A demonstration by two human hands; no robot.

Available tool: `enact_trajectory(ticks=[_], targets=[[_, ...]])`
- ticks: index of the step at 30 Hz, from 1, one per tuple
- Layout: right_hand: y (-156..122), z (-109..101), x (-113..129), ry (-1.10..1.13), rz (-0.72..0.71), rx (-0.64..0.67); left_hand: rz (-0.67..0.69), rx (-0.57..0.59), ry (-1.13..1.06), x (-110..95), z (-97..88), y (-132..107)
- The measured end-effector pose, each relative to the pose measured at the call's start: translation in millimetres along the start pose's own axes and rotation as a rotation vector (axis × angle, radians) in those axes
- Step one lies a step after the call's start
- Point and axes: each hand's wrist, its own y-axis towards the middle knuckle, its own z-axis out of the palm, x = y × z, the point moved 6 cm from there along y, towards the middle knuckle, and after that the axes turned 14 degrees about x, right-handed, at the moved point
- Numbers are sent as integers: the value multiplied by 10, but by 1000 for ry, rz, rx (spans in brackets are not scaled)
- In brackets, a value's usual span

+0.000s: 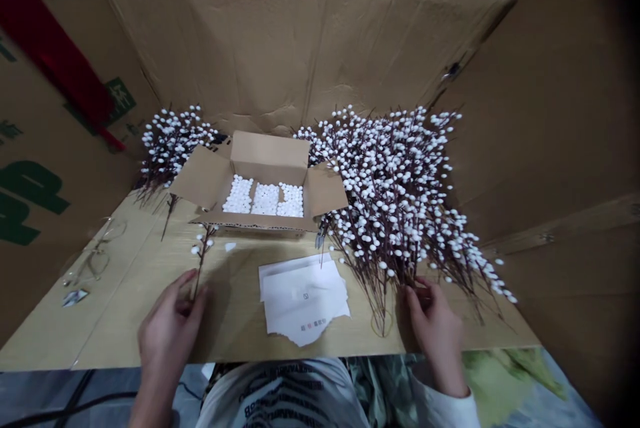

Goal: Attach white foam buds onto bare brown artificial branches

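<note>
On the counter (230, 328) before the open carton (270, 158), the left hand (167, 328) grips a single pussy-willow sprig (204, 255) upright, while the right hand (433, 321) closes on the lower stems of the large sprig pile (395, 201)
</note>
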Motion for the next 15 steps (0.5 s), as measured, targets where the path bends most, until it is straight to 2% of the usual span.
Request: enact_trajectory(ticks=[3,10,15], targets=[[-23,-45,31,22,21,-35,-78,27,159,-42,-47,113],[-51,-113,5,-35,70,-75,-73,14,100,16,-14,175],[-74,-166,-25,-19,48,-164,-77,-24,93,127,-118,152]])
